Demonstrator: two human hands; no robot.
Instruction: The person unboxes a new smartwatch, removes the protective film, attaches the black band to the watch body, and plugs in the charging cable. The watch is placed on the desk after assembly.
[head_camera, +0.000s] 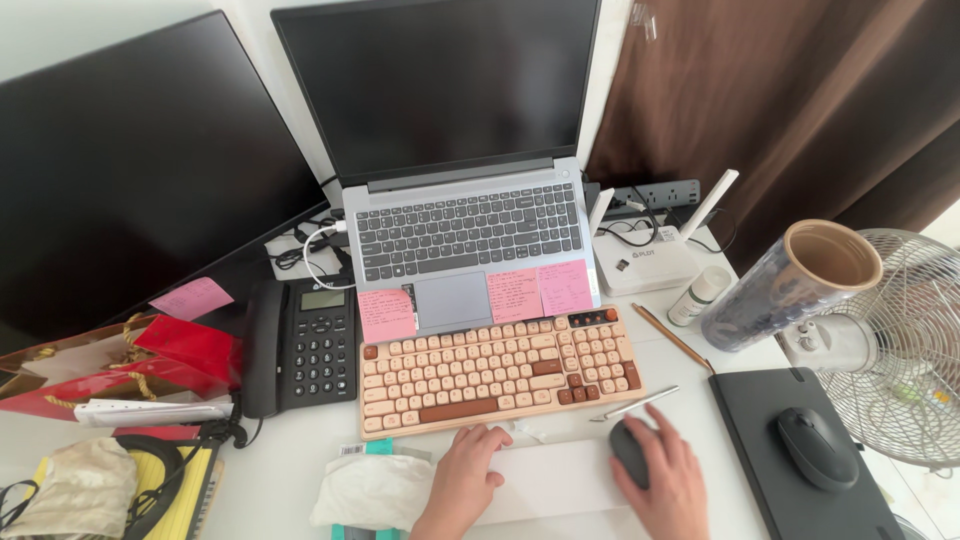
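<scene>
Now right hand (665, 480) cups a dark rounded mouse (629, 452).

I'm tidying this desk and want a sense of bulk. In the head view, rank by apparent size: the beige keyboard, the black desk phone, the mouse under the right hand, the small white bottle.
1. Beige keyboard
2. Black desk phone
3 and 4. Mouse under the right hand and small white bottle: unsure, since the mouse is half covered and nearer the camera.

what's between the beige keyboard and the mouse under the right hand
In the head view, a silver pen lies between the beige keyboard and the dark mouse under the right hand.
</scene>
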